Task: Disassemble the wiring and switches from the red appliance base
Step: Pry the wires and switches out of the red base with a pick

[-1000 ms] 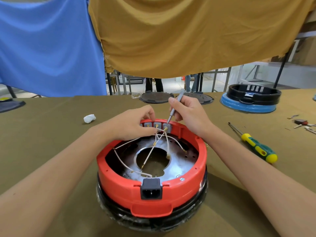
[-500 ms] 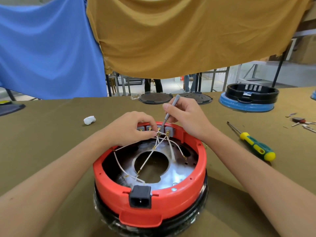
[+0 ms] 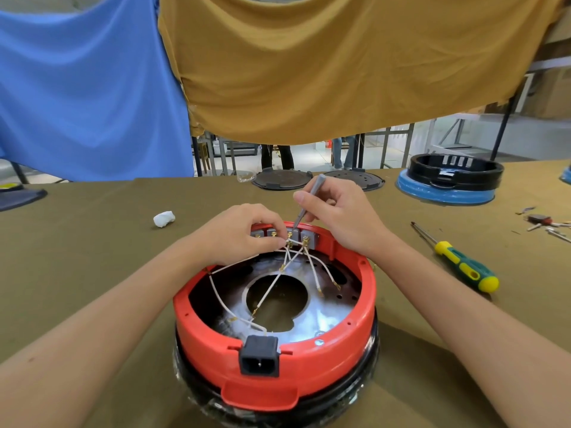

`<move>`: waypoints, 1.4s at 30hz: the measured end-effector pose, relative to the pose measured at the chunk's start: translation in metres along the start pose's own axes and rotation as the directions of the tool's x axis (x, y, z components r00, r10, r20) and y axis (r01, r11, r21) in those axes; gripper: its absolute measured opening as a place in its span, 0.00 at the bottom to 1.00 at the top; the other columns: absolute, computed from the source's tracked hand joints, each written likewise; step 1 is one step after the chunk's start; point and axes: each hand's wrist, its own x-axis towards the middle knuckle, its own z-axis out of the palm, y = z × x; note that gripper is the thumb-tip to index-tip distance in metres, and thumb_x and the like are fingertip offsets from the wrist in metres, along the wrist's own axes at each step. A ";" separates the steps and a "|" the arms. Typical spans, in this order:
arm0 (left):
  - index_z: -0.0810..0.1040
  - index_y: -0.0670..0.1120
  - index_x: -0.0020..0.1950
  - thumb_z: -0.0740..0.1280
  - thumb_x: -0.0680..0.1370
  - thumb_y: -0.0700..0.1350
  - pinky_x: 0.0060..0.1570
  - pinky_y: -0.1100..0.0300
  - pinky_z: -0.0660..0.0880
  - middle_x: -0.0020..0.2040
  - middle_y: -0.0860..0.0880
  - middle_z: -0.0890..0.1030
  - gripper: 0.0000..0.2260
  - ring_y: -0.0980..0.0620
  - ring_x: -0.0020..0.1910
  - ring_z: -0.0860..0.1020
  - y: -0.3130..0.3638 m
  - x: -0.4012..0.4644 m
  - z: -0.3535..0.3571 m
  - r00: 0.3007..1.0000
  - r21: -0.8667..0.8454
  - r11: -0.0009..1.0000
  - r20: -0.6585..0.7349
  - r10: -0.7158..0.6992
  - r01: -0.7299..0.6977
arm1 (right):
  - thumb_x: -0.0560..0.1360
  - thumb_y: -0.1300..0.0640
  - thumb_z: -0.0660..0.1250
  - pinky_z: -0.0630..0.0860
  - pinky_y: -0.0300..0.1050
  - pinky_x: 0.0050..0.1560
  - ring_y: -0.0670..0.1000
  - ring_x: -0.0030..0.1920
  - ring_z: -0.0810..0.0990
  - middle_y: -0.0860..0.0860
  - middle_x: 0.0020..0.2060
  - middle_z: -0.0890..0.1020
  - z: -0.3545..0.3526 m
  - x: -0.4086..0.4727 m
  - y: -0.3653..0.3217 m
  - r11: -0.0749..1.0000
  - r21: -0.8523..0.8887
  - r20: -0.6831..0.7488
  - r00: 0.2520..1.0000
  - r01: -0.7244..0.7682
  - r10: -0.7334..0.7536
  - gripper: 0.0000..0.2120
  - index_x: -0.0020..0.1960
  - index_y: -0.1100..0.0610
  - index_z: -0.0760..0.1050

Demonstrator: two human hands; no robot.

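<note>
Round red plastic appliance base (image 3: pixel 309 359), on olive worktop (image 3: pixel 92 257): white wires (image 3: pixel 272 291) loose inside. Far rim: grey switches (image 3: pixel 304 237). Left hand (image 3: pixel 238 234) pinches wiring; right hand (image 3: pixel 336 217) grips slim grey tool (image 3: pixel 306 200), tip at switch. Step: prying terminals; next, likely pull connector free.

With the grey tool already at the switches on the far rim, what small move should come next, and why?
Probably lever the grey tool in the right hand to free a switch from the red base. Its tip sits at the row of switches, while the left hand pinches the white wires beside them, apparently ready to pull.
</note>
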 end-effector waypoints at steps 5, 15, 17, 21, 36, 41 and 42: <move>0.83 0.54 0.49 0.71 0.77 0.49 0.59 0.50 0.72 0.52 0.56 0.81 0.03 0.57 0.54 0.77 -0.001 0.000 0.000 1.000 -0.010 1.000 -0.004 -0.006 0.006 | 0.79 0.52 0.69 0.77 0.48 0.38 0.52 0.36 0.83 0.53 0.34 0.84 0.000 0.000 -0.002 0.996 -0.076 0.028 0.999 0.046 -0.044 0.10 0.43 0.58 0.80; 0.84 0.52 0.47 0.71 0.77 0.47 0.49 0.63 0.69 0.49 0.56 0.81 0.02 0.61 0.47 0.76 -0.001 0.001 0.000 1.000 -0.015 1.000 -0.013 0.002 -0.002 | 0.78 0.53 0.70 0.68 0.35 0.31 0.44 0.27 0.72 0.51 0.30 0.80 0.001 -0.001 -0.007 0.978 -0.159 0.107 0.987 0.136 -0.120 0.08 0.41 0.53 0.79; 0.84 0.52 0.48 0.71 0.77 0.47 0.49 0.64 0.69 0.49 0.56 0.81 0.02 0.61 0.47 0.76 -0.001 0.001 0.001 1.000 -0.018 1.000 -0.014 0.002 -0.002 | 0.78 0.52 0.70 0.75 0.46 0.34 0.49 0.30 0.77 0.54 0.32 0.82 0.002 0.000 -0.006 0.985 -0.137 0.087 0.992 0.103 -0.092 0.09 0.42 0.55 0.80; 0.84 0.52 0.47 0.72 0.77 0.47 0.54 0.61 0.71 0.49 0.57 0.81 0.02 0.60 0.50 0.77 0.000 0.001 0.000 1.000 -0.033 0.999 -0.007 0.001 -0.001 | 0.79 0.52 0.69 0.77 0.54 0.41 0.58 0.34 0.79 0.60 0.33 0.81 0.006 0.007 -0.006 0.996 -0.078 0.060 0.998 0.036 -0.031 0.12 0.42 0.60 0.78; 0.83 0.55 0.45 0.71 0.77 0.48 0.60 0.52 0.72 0.51 0.57 0.81 0.02 0.58 0.54 0.78 -0.001 0.000 -0.001 1.000 -0.058 0.998 0.018 -0.003 0.004 | 0.81 0.54 0.65 0.66 0.39 0.30 0.45 0.24 0.66 0.45 0.22 0.70 0.012 0.023 0.004 0.958 0.083 0.052 0.961 -0.275 0.271 0.14 0.40 0.60 0.75; 0.83 0.56 0.45 0.72 0.76 0.47 0.61 0.50 0.72 0.52 0.56 0.81 0.03 0.57 0.55 0.78 -0.002 0.000 -0.001 1.000 -0.083 0.997 0.013 0.000 0.001 | 0.81 0.54 0.64 0.65 0.39 0.30 0.45 0.23 0.65 0.45 0.22 0.69 0.012 0.023 0.005 0.949 0.112 0.071 0.955 -0.293 0.287 0.13 0.41 0.59 0.75; 0.83 0.55 0.45 0.72 0.76 0.46 0.61 0.50 0.72 0.52 0.56 0.81 0.03 0.57 0.54 0.78 -0.002 0.001 -0.001 1.000 -0.085 0.996 0.012 0.002 -0.001 | 0.81 0.53 0.64 0.65 0.39 0.30 0.45 0.23 0.64 0.45 0.22 0.69 0.012 0.022 0.005 0.946 0.120 0.076 0.953 -0.301 0.294 0.14 0.40 0.59 0.74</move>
